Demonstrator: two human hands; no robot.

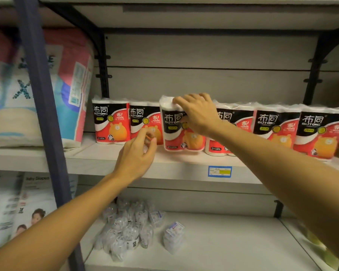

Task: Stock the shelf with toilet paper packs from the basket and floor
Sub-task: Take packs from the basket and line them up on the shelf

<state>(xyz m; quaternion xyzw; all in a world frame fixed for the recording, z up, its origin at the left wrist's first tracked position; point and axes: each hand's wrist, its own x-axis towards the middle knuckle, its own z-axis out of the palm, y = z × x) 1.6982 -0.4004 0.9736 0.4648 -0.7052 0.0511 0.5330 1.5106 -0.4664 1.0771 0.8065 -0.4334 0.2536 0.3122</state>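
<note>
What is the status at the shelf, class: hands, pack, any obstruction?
Right hand gripping the middle pack from the top, pack tilted, forward of the row. Left hand open beside it, touching nothing. Shelf edge clear in front.

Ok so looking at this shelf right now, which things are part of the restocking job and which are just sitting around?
Part of the job:
- toilet paper pack being placed, gripped by the right hand
- packs already in the row
- middle shelf
- left hand, near the row, holding no pack

Just sitting around:
- small clear-wrapped packets on the lower shelf
- diaper bags at left
- price label
</note>
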